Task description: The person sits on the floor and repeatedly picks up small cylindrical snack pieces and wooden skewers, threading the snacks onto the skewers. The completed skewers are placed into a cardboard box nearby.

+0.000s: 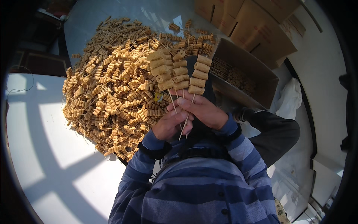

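Note:
In front of my body I hold a small fan of skewers [199,74], each threaded with a row of tan, tube-like rolled pieces. My right hand [208,112] is closed, its thumb pressed over the thin wooden sticks [186,118] just below the rolls. Against it, my left hand [169,125] is closed around the sticks lower down. The sticks cross between the two hands, and their bare ends point toward me. Which stick sits in which hand is hard to tell. Just beyond and left lies a large pile of similar skewers [112,89].
An open cardboard box [266,84] with skewers inside stands to the right. Behind it are more brown cartons [257,31]. A small yellow packet [159,97] lies in the pile. A white surface [44,149] spreads at left; a white plastic bag [290,99] lies far right.

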Available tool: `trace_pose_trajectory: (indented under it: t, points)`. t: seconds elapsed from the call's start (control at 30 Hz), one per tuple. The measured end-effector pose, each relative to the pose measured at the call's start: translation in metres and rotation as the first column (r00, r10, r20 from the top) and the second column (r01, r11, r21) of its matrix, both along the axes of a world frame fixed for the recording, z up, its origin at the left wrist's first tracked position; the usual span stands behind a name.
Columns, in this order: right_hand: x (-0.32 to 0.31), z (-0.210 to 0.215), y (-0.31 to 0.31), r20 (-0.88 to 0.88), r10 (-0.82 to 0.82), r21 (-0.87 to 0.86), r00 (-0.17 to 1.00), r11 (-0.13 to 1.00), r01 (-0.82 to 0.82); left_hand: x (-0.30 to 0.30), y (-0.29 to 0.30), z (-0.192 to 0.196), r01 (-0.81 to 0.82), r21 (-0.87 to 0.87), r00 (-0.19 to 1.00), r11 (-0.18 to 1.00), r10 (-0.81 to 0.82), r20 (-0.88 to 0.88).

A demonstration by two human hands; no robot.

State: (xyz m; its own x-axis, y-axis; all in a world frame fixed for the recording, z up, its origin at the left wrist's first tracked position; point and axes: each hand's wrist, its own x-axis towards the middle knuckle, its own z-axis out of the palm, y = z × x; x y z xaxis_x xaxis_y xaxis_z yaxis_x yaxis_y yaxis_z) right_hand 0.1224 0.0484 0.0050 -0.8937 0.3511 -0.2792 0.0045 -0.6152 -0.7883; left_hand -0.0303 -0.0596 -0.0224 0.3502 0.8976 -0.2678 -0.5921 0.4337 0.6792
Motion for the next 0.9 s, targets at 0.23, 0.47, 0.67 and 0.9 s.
trace_pose_trajectory:
  t: [0.23, 0.47, 0.67, 0.9]
  points:
    - [0.000, 0.010, -0.003, 0.139, -0.016, -0.057, 0.990, 0.998, 0.024, 0.010, -0.001, -0.006, -0.004, -0.029, 0.998, 1.000, 0.006, 0.069]
    - [-0.010, 0.003, -0.006, 0.078, -0.243, -0.014, 0.967, 0.969, 0.245, -0.003, 0.005, -0.008, 0.150, -0.018, 0.989, 0.988, -0.150, 0.011]
    - [0.003, -0.007, 0.012, 0.144, -0.514, -0.073, 0.846, 0.847, 0.527, -0.093, 0.012, -0.079, -0.372, -0.341, 0.923, 0.863, 0.304, -0.236]
    - [-0.001, -0.019, 0.010, 0.307, -0.355, -0.145, 0.883, 0.899, 0.412, -0.126, 0.056, -0.239, -0.491, -0.679, 0.840, 0.546, 0.504, -0.202]
